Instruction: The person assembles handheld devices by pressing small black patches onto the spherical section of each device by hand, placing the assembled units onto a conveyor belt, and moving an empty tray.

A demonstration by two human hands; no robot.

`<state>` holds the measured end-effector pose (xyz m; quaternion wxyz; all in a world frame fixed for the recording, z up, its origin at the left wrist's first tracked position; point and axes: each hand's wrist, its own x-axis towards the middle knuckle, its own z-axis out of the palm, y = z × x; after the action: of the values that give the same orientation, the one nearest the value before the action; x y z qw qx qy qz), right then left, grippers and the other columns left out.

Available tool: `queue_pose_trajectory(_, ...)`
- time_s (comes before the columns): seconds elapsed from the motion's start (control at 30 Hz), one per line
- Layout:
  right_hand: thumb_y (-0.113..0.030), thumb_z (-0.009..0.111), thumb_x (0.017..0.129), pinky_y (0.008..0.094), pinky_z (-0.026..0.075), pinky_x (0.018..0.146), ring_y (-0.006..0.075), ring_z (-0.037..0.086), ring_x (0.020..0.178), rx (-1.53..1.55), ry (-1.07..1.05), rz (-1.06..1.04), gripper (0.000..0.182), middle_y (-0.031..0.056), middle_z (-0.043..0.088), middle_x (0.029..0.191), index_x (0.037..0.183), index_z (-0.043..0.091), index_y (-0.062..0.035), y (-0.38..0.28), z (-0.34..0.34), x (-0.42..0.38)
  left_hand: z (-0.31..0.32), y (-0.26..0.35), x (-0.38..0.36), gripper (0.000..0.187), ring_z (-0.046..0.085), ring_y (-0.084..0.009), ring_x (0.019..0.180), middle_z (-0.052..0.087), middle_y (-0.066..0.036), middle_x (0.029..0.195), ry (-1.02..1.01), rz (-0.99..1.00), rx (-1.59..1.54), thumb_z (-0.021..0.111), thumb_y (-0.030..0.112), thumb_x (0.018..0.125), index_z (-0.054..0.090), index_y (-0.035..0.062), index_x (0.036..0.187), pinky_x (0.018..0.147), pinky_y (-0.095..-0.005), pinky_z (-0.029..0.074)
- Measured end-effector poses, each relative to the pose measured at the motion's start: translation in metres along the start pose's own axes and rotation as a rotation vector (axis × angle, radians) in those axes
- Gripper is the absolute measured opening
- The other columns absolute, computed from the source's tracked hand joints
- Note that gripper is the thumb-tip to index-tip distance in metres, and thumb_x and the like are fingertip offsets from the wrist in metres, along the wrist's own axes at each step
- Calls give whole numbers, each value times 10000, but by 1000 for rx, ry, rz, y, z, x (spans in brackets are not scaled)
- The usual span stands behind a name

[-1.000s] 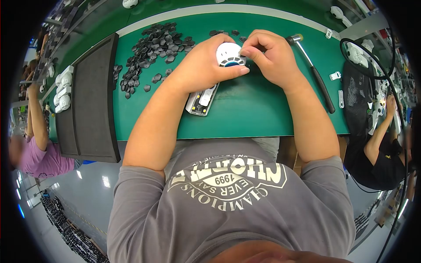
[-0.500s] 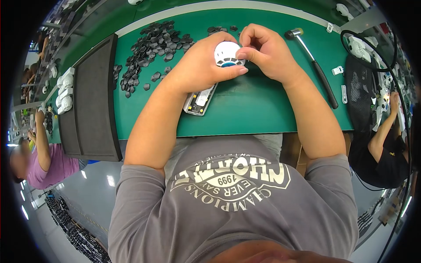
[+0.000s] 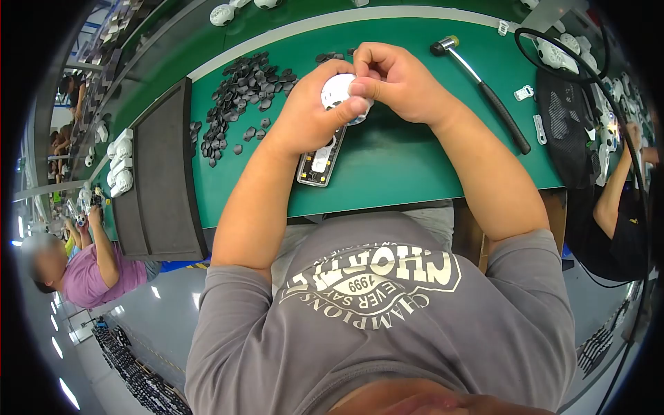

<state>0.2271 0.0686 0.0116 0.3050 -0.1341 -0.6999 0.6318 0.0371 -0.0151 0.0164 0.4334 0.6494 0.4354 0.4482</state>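
Note:
My left hand [image 3: 312, 105] is wrapped round a round white shell [image 3: 335, 88] with dark patches, like a small football. Thumb and forefinger of my right hand [image 3: 400, 84] are pinched together at the shell's right edge. Whatever lies between those fingertips is hidden. Below my left hand, a flat clear-and-black case [image 3: 317, 170] with a white centre and small yellow spots lies on the green table [image 3: 394, 169]. Many black pentagon pieces [image 3: 235, 100] are heaped left of my hands.
A mallet [image 3: 494, 104] with a black handle lies at the right, near small white parts [image 3: 539, 129]. A large black tray [image 3: 160, 173] stands at the left edge, white shells [image 3: 120, 166] beyond it. A black mesh bag [image 3: 561, 117] is far right. Co-workers sit on both sides.
My head view has shifted slightly. The shell has been tilted in my left hand, and its blue-edged underside shows less. My right thumb and forefinger have moved further over the shell.

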Motion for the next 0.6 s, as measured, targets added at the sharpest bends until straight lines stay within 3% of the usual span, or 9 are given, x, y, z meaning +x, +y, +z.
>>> queue_pose_trajectory(0.07,-212,733,968,219,398,670,49,454,767,1,13,0,274,-43,505,846,854,517,-87,0,1,-1,0,2,0,455,632,-138,835,665,-58,958,35,-42,66,820,327,840,636,34,1137,731,-302,521)
queue_pose_trajectory(0.17,-275,702,991,236,464,767,81,550,869,84,-11,49,229,-5,589,961,1034,609,-70,2,-4,1,-1,0,3,419,629,-132,836,664,-51,957,58,-48,38,802,308,850,635,39,1124,728,-297,519)
queue_pose_trajectory(0.2,-275,702,991,236,464,767,81,550,869,83,-10,47,229,-5,589,961,1034,609,-70,3,-3,1,-2,-3,3,403,629,-133,835,664,-52,955,69,-38,-25,798,293,850,634,40,1118,725,-296,518)
queue_pose_trajectory(0.3,-337,685,994,293,497,957,146,609,1097,-13,179,-183,498,65,636,1201,1375,562,-40,9,7,5,-4,-1,4,383,630,-137,834,666,-53,955,77,-8,-57,794,266,843,633,43,1110,726,-294,518)
queue_pose_trajectory(0.33,-337,685,994,293,497,957,146,609,1097,-10,176,-180,498,65,636,1201,1375,562,-40,10,7,5,-4,0,4,380,632,-139,834,668,-55,957,65,8,-24,794,255,836,634,45,1109,728,-293,519)
queue_pose_trajectory(0.43,-350,691,984,349,440,1110,199,562,1281,220,-118,77,755,115,577,1406,1574,364,-13,9,5,3,-4,0,0,396,637,-146,837,672,-58,962,52,24,39,814,236,807,636,49,1107,734,-293,522)
queue_pose_trajectory(0.6,-320,701,975,352,443,1112,200,564,1278,219,-134,32,757,114,577,1410,1566,366,15,8,8,5,-2,5,-2,491,654,-167,847,681,-70,975,92,45,142,887,211,716,642,57,1112,750,-301,534)
